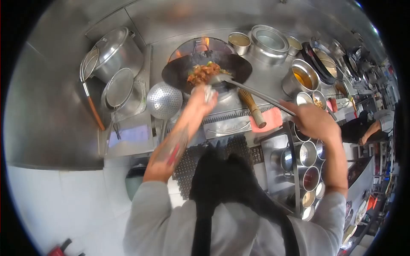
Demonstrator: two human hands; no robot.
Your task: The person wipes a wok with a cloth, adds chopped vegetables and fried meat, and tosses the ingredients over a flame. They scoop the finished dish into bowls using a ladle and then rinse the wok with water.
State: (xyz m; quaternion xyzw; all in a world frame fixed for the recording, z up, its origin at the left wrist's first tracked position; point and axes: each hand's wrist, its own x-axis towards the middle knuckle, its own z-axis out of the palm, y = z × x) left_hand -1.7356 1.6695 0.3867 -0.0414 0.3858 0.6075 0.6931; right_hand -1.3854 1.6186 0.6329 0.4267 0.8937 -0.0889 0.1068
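Black apron (222, 175) was faced by wok (174, 72) of food (202, 74); cloth (209, 93) was clutched at its rim by left hand (198, 103), ladle (259, 94) gripped by right hand (317, 121), and spillage was risked by over-tilting

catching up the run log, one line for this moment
left hand: cloth, wok's near rim | right hand: ladle, at food in wok | flames: behind wok

A bamboo brush (252, 108) lies — partly over pink cloth (273, 117).

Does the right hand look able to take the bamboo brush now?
Probably not while the right hand grips the ladle; otherwise, the nearby bamboo brush looks uncovered at its handle end.
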